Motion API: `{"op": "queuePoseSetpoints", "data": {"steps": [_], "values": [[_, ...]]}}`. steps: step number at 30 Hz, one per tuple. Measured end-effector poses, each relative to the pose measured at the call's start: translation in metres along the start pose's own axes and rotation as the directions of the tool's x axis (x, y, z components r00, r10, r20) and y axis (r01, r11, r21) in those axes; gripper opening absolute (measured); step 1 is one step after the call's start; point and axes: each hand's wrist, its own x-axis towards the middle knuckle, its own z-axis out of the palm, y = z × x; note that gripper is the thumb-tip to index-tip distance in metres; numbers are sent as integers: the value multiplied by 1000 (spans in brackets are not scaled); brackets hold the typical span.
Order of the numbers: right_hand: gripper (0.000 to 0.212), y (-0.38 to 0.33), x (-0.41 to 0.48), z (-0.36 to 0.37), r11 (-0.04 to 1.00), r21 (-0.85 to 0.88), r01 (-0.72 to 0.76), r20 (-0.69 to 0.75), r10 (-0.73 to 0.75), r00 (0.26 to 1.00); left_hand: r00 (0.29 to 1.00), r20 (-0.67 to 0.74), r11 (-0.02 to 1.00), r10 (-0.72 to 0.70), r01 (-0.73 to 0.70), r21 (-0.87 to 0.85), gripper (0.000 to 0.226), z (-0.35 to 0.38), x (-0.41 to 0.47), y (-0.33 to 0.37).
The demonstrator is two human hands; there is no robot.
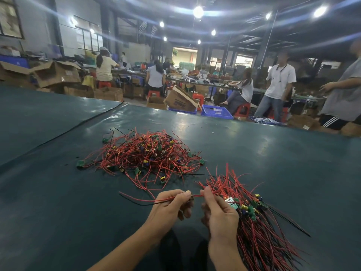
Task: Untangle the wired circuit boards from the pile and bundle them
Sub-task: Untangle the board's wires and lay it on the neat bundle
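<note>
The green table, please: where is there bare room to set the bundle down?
Bare table lies left of the pile, down past the left hand, and right of the pile, beyond the bundle held by the right hand, up to the far edge. Crowded: between pile and hands, where stray red wires cross.

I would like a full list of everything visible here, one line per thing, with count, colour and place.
Pile of wired boards: one, red wires and green boards, table centre.
Bundle: one, red and black wires, near right, held.
Single wired board: one, red and black wires, near centre, held.
Table cover: one, dark teal, foreground.
Cable: one, black, table left.
Basket: one, blue, floor behind the table.
Cardboard boxes: several, brown, background left.
Stools: several, red, background.
People: several, background.
Left grip: one bare hand, pinches the single wired board's wires.
Right grip: one bare hand, holds the bundle.
</note>
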Motion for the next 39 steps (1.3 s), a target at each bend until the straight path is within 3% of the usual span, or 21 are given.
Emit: {"op": "queuePoseSetpoints", "data": {"steps": [6,12,14,17,20,23,26,33,39], "values": [[20,-16,20,-21,975,221,-14,-131,44,990,991,111,997,71,-70,-14,29,1,-4,10],[17,-14,23,-26,970,242,11,-179,34,983,982,178,997,66,-71,24,32,-2,-5,4],[21,-8,18,-20,991,133,-7,-122,23,992,980,191,998,58,-64,27,32,-2,-4,4],[22,0,2,-3,997,-81,6,105,2,995,978,203,998,50,-57,28,31,-4,-3,3],[28,5,-8,7,988,-131,76,244,-42,969,984,175,999,34,-38,19,33,-7,-1,2],[29,1,-4,3,985,-149,89,138,-68,988,987,163,1000,8,-12,28,28,-8,1,2],[29,-8,9,-12,999,12,39,-4,-39,999,986,162,999,39,-35,-32,28,-9,1,5],[26,-16,20,-25,981,181,77,-134,-53,990,978,194,995,72,-57,-81,30,-3,-2,7],[26,-17,24,-27,951,294,96,-186,-42,982,992,95,987,78,-63,-151,27,-7,0,9]]}}
